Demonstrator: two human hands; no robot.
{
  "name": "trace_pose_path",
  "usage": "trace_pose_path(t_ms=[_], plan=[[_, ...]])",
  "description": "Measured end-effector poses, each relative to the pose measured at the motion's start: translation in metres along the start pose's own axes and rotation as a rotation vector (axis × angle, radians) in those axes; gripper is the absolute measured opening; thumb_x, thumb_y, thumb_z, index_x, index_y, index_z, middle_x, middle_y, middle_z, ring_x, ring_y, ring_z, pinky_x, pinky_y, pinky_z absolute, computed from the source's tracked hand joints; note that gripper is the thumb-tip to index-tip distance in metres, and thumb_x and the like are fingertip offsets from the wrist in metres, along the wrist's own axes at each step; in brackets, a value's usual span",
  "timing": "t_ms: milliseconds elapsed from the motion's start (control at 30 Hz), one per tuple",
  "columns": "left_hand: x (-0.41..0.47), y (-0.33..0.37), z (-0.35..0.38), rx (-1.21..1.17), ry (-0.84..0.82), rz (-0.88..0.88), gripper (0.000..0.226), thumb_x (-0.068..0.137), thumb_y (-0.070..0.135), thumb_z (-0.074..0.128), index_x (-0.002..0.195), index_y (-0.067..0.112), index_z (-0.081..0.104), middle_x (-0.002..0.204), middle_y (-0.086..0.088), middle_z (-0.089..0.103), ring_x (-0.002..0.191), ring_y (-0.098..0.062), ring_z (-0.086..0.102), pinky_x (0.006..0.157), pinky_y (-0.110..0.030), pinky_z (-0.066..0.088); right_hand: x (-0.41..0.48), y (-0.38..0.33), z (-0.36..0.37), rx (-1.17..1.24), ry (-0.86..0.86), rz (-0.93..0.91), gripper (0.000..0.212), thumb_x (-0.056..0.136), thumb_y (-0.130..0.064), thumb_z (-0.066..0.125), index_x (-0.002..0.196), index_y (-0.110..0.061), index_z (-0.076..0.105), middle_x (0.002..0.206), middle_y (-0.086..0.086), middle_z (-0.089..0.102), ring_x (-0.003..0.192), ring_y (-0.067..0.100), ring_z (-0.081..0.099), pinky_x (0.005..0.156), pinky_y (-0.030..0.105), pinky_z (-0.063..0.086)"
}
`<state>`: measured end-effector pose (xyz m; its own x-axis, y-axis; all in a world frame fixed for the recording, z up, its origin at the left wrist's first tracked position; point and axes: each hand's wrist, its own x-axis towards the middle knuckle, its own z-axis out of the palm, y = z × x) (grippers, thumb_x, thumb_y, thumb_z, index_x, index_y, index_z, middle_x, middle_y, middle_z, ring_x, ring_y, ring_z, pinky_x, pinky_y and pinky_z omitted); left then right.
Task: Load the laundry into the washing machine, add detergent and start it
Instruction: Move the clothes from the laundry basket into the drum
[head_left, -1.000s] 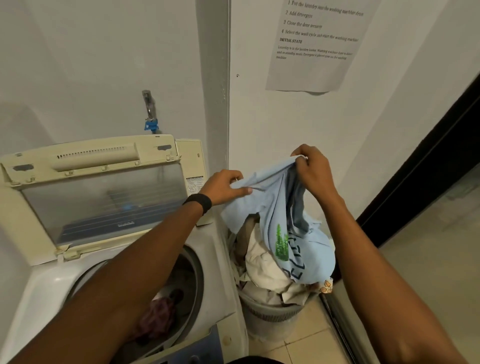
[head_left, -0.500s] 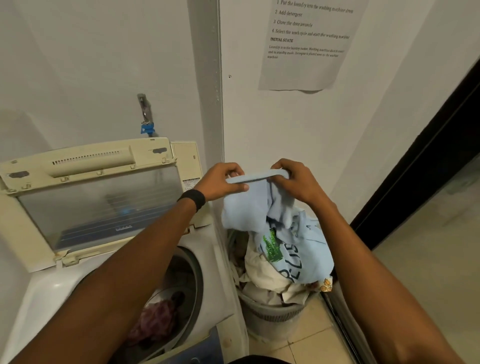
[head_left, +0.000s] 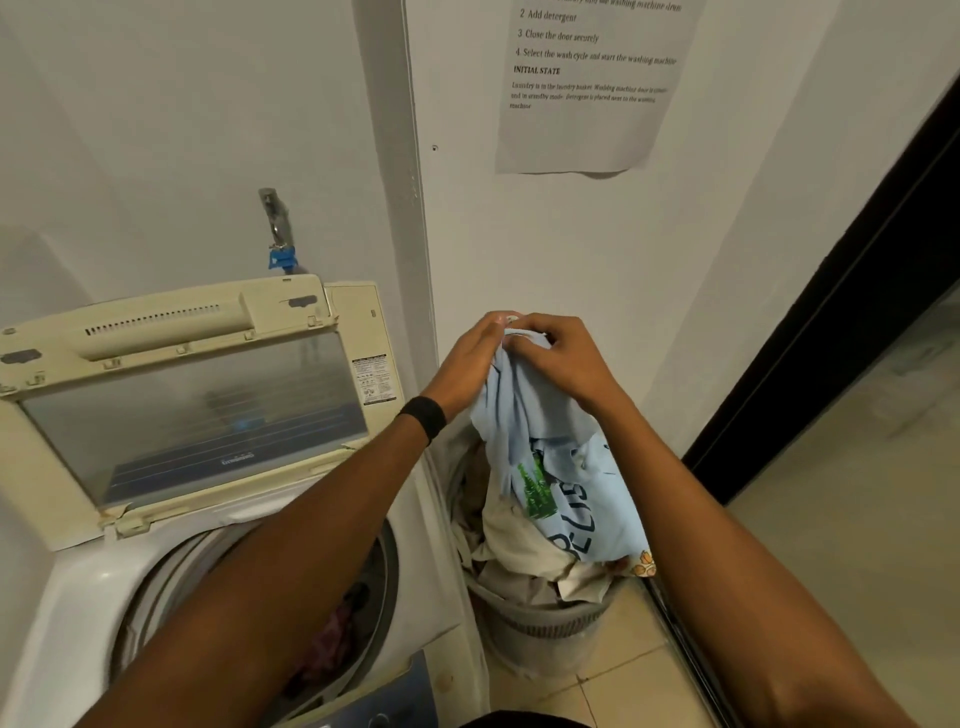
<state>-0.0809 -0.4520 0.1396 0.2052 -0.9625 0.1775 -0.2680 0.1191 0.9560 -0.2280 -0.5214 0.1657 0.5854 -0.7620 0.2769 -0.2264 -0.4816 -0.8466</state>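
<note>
Left grip (head_left: 467, 358) and right grip (head_left: 569, 364) both clench the top of the light blue shirt (head_left: 550, 447), gathered together probably so it lifts as one bunch. Its lower part hangs over the laundry basket (head_left: 545, 629), beside the open washing machine (head_left: 88, 592).

Home laundry corner: washing machine (head_left: 218, 519), laundry basket (head_left: 545, 634).

On the wall sheet (head_left: 587, 104), "2 Add detergent", "3 Close the door securely" and "INITIAL STATE" are printed. The lid sticker (head_left: 373, 379) is illegible.
</note>
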Motion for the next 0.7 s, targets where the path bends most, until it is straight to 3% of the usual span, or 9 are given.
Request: trace_pose_path(t_ms=[67, 133, 233, 333, 433, 500, 567, 633, 700], plan=[[-0.002, -0.001, 0.008, 0.047, 0.048, 0.001, 0.031, 0.114, 0.035, 0.036, 0.107, 0.016, 0.060, 0.103, -0.002, 0.068, 0.098, -0.010, 0.064, 0.091, -0.031, 0.051, -0.002, 0.004, 0.006, -0.012, 0.075, 0.023, 0.013, 0.092, -0.026, 0.075, 0.099, -0.016, 0.074, 0.086, -0.008, 0.072, 0.077, 0.000, 0.064, 0.071, 0.019, 0.047], [-0.003, -0.002, 0.008, 0.102, 0.180, 0.020, 0.030, 0.113, 0.033, 0.038, 0.094, 0.016, 0.053, 0.086, -0.003, 0.060, 0.081, -0.013, 0.057, 0.081, -0.037, 0.046, -0.005, 0.011, 0.005, 0.004, 0.102, 0.074, 0.029, 0.085, -0.036, 0.082, 0.097, -0.017, 0.064, 0.075, -0.008, 0.064, 0.062, 0.000, 0.055, 0.061, 0.016, 0.042], [-0.001, -0.003, -0.001, 0.143, 0.310, 0.024, 0.040, 0.113, 0.037, 0.039, 0.098, 0.004, 0.057, 0.091, -0.018, 0.061, 0.086, -0.031, 0.057, 0.083, -0.046, 0.045, -0.009, 0.019, -0.006, -0.140, -0.172, 0.132, 0.037, 0.086, -0.048, 0.080, 0.096, -0.017, 0.061, 0.072, -0.008, 0.059, 0.061, 0.004, 0.050, 0.060, 0.020, 0.040], [-0.001, 0.000, -0.011, 0.101, 0.382, 0.042, 0.043, 0.112, 0.038, 0.040, 0.078, 0.013, 0.047, 0.066, 0.001, 0.043, 0.065, -0.019, 0.044, 0.070, -0.039, 0.036, -0.013, 0.030, -0.022, -0.231, -0.296, 0.126, 0.033, 0.095, -0.046, 0.069, 0.088, -0.015, 0.063, 0.075, -0.005, 0.059, 0.067, 0.011, 0.052, 0.066, 0.030, 0.040], [-0.001, 0.000, -0.016, 0.059, 0.400, 0.043, 0.044, 0.111, 0.042, 0.043, 0.075, 0.018, 0.038, 0.067, 0.004, 0.034, 0.065, -0.015, 0.036, 0.069, -0.035, 0.032, -0.017, 0.026, -0.040, -0.046, -0.139, 0.078, 0.026, 0.100, -0.040, 0.066, 0.087, -0.018, 0.066, 0.072, -0.013, 0.058, 0.065, 0.004, 0.051, 0.063, 0.022, 0.039], [0.000, 0.002, -0.012, 0.030, 0.383, 0.064, 0.042, 0.108, 0.047, 0.046, 0.078, 0.019, 0.045, 0.070, 0.007, 0.046, 0.067, -0.011, 0.045, 0.070, -0.031, 0.040, -0.015, 0.015, -0.043, 0.057, -0.087, 0.030, 0.024, 0.101, -0.036, 0.065, 0.092, -0.015, 0.069, 0.078, -0.012, 0.064, 0.070, 0.004, 0.056, 0.065, 0.019, 0.042], [0.002, 0.006, -0.002, 0.034, 0.293, 0.073, 0.045, 0.102, 0.053, 0.051, 0.094, 0.009, 0.052, 0.084, -0.002, 0.056, 0.077, -0.011, 0.055, 0.076, -0.029, 0.048, -0.010, 0.001, -0.037, 0.079, -0.086, 0.005, 0.025, 0.102, -0.035, 0.064, 0.093, -0.013, 0.072, 0.081, -0.009, 0.069, 0.074, 0.005, 0.060, 0.068, 0.019, 0.046], [0.005, 0.008, 0.009, 0.070, 0.168, 0.080, 0.048, 0.101, 0.051, 0.056, 0.109, 0.005, 0.057, 0.098, -0.011, 0.066, 0.087, -0.014, 0.065, 0.082, -0.024, 0.052, -0.005, -0.008, -0.027, 0.072, -0.078, 0.015, 0.026, 0.102, -0.035, 0.064, 0.093, -0.012, 0.074, 0.085, -0.003, 0.073, 0.077, 0.008, 0.063, 0.072, 0.024, 0.049], [0.004, 0.008, 0.015, 0.072, 0.157, 0.079, 0.041, 0.104, 0.047, 0.055, 0.108, 0.008, 0.065, 0.098, -0.006, 0.073, 0.091, -0.013, 0.069, 0.081, -0.020, 0.052, -0.004, -0.010, -0.022, 0.051, -0.046, 0.054, 0.026, 0.100, -0.037, 0.067, 0.096, -0.012, 0.072, 0.084, 0.002, 0.071, 0.077, 0.012, 0.063, 0.073, 0.031, 0.049]])
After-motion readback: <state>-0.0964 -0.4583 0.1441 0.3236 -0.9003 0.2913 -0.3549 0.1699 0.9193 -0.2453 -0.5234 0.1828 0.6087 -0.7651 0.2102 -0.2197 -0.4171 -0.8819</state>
